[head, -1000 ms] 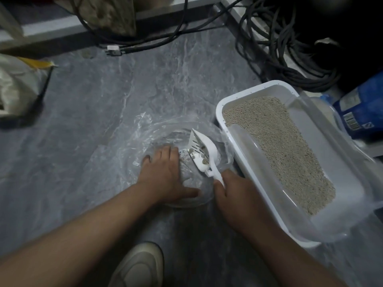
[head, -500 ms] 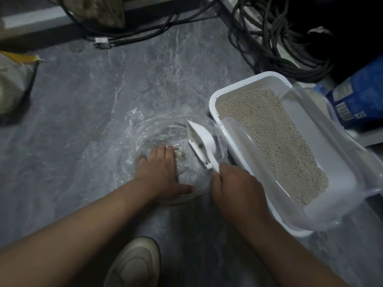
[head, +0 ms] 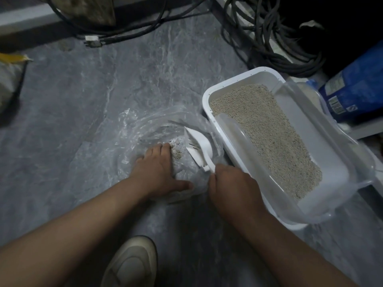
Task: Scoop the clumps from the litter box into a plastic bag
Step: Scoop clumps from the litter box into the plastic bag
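A clear plastic bag (head: 149, 129) lies spread open on the grey floor. My left hand (head: 157, 172) presses flat on the bag's near edge, fingers apart. My right hand (head: 232, 187) grips the handle of a white slotted scoop (head: 199, 148), which is tilted on its side over the bag's opening. A small heap of beige clumps (head: 176, 150) lies in the bag, just past my left fingertips. The white litter box (head: 244, 79), filled with beige litter (head: 267, 133), stands to the right, touching the bag. A clear plastic hood (head: 323, 162) covers its near part.
Black coiled cables (head: 269, 38) lie behind the litter box. A blue package (head: 356, 88) stands at the right. A pale sack (head: 10, 79) sits at the left edge. A plug and cords (head: 93, 41) run along the far wall. My shoe (head: 132, 264) is at the bottom.
The scoop has rolled from face-up with clumps in it onto its side, and the clumps have dropped into the bag. My left hand has stayed on the bag.
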### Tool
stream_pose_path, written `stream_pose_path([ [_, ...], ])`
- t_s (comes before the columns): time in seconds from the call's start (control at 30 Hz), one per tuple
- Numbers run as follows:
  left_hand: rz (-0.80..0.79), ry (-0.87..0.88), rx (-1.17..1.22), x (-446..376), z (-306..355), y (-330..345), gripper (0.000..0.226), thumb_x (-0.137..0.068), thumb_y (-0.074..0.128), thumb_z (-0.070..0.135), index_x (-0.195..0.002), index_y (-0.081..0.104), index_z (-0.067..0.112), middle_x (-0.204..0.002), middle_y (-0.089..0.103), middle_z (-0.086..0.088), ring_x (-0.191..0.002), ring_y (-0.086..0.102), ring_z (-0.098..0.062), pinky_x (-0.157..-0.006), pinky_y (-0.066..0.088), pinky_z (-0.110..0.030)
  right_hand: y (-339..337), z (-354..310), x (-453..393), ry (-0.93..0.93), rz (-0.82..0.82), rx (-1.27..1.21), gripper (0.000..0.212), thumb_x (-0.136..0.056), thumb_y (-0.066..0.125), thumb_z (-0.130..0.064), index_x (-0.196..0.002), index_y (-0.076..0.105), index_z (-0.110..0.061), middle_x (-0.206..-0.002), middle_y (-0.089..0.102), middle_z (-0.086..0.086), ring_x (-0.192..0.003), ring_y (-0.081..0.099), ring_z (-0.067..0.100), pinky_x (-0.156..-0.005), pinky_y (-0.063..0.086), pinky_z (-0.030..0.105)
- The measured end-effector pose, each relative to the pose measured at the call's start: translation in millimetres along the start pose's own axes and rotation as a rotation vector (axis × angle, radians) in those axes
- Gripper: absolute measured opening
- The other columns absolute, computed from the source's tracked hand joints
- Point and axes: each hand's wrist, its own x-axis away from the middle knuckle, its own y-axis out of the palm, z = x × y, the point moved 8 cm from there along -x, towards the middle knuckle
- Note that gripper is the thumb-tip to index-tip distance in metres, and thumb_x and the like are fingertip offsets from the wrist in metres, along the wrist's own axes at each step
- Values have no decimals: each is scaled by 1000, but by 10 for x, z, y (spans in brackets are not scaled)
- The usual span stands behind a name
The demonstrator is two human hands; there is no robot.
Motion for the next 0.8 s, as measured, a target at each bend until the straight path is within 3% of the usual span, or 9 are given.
stream_pose_path([
  [0.17,53,25,-33,60,30,-122,125,-50,55,91,-147,26,19,-149,38,-4,-138,37,-25,-112,37,-47,-139,37,46,0,73,-119,22,-99,43,-35,-85,51,-21,-88,68,7,-83,65,33,-66,45,36],
  [0.33,188,87,-35,77,266,-350,79,-76,61,70,-135,44,21,-138,51,-3,-128,48,-24,-106,40,-41,-459,98,56,-36,182,-313,28,-97,52,-37,-76,50,-18,-67,60,3,-63,58,26,-58,40,33],
  [0.43,261,147,177,48,483,-527,50,-85,62,58,-120,59,22,-119,62,3,-108,60,-18,-89,49,-34,-768,257,54,-7,285,-477,28,-95,58,-36,-84,66,-11,-63,62,0,-56,59,20,-54,45,36],
  [0.5,248,118,372,-24,609,-593,35,-87,61,59,-94,64,24,-92,67,12,-86,64,-11,-73,49,-31,-951,455,22,57,335,-553,27,-95,60,-35,-83,68,-12,-63,64,1,-55,61,21,-53,48,39],
  [0.6,198,33,660,-198,797,-601,58,-83,57,72,-73,61,15,-64,64,7,-64,62,-11,-63,49,-34,-1052,900,-116,198,297,-566,27,-95,57,-38,-82,68,-18,-65,66,3,-57,64,27,-55,56,47],
  [0.67,137,-24,721,-307,923,-578,77,-74,50,87,-75,66,11,-69,70,0,-68,68,-19,-71,58,-42,-1048,1161,-196,265,234,-443,26,-95,55,-39,-81,65,-19,-67,65,2,-62,64,28,-59,56,45],
  [0.73,40,-39,706,-391,1066,-541,90,-66,42,96,-78,71,11,-81,74,-7,-78,71,-25,-81,59,-45,-1020,1279,-197,275,186,-249,27,-95,53,-37,-79,61,-17,-67,61,3,-66,59,29,-61,47,35],
  [0.8,-37,-48,646,-443,1172,-515,99,-61,36,102,-84,73,14,-97,74,-11,-89,71,-30,-89,57,-45,-933,1240,-134,234,133,-137,27,-96,51,-37,-82,60,-14,-70,59,5,-69,57,30,-61,44,34],
])
